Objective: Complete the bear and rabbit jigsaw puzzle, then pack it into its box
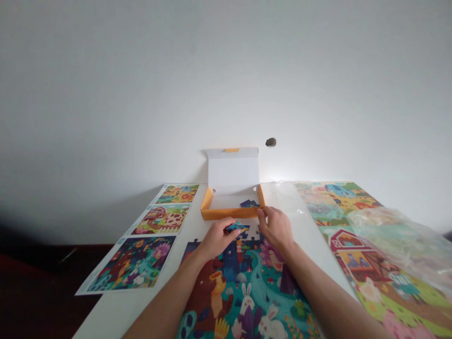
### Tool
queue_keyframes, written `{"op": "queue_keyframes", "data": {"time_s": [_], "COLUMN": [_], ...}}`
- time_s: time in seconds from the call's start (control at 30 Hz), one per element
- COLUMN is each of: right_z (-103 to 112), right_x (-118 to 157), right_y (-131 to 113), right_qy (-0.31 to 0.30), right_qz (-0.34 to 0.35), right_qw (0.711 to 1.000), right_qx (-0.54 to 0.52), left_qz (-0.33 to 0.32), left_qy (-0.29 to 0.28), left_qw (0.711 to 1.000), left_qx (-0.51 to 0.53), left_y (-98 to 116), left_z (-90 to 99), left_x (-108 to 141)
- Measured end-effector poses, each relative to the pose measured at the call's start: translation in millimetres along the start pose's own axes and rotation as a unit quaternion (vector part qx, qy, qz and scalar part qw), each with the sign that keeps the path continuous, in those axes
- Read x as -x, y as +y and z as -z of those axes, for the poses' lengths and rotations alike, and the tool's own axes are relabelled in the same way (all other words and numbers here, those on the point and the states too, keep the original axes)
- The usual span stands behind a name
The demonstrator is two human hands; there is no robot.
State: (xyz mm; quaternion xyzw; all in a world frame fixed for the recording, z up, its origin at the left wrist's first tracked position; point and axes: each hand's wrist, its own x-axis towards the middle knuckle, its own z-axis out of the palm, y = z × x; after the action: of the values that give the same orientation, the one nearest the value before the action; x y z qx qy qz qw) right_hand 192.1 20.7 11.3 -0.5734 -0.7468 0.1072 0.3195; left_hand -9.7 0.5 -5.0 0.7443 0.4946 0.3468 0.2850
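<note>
Puzzle pc (pixel 237 228) pinched in L hand (pixel 218 240) fingers over jigsaw (pixel 243 287). R hand (pixel 276 228) fingers pressed together at orange box (pixel 226 213) corner, prob. steadying it.

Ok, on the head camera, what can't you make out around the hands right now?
Head view:
- puzzle piece in the left hand: outline partly hidden by the fingers
- puzzle pieces in the orange box: too small to count
- assembled puzzle: near edge cut off by the frame's bottom edge
</note>
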Motion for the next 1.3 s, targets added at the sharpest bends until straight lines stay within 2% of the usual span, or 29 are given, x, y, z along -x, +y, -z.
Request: {"op": "queue_keyframes", "data": {"time_s": [0.1, 0.2, 0.4, 0.6, 0.8, 1.0, 1.3], "right_z": [2.8, -1.1, -9.0, -7.9, 2.3, -4.2, -6.2], "right_x": [-2.6, -3.3, -6.1, -6.2, -7.6, -11.8, -13.3], "right_y": [2.8, 4.3, 9.3, 13.3, 18.3, 21.9, 23.9], "right_qy": [-0.031, -0.065, -0.091, -0.077, -0.115, -0.121, -0.088], "right_qz": [-0.059, -0.071, -0.065, -0.031, -0.057, -0.051, -0.015], "right_qw": [0.991, 0.984, 0.982, 0.988, 0.984, 0.983, 0.985], "right_qx": [0.116, 0.151, 0.155, 0.129, 0.12, 0.128, 0.146], "left_qz": [-0.006, -0.008, 0.006, 0.006, -0.001, 0.002, -0.002], "left_qy": [0.008, 0.009, 0.018, 0.01, 0.014, 0.016, 0.0], "left_qw": [1.0, 1.0, 1.0, 1.0, 1.0, 1.0, 1.0], "left_qx": [-0.006, -0.01, -0.008, -0.005, -0.012, -0.016, -0.026], "left_y": [-1.4, -2.7, -6.2, -4.7, -3.6, -4.9, -3.4], "left_z": [-0.2, -0.4, -2.8, -1.6, -1.2, -1.5, -0.8], "left_x": [0.1, 0.0, -0.3, -0.5, -1.1, -0.8, -0.8]}}
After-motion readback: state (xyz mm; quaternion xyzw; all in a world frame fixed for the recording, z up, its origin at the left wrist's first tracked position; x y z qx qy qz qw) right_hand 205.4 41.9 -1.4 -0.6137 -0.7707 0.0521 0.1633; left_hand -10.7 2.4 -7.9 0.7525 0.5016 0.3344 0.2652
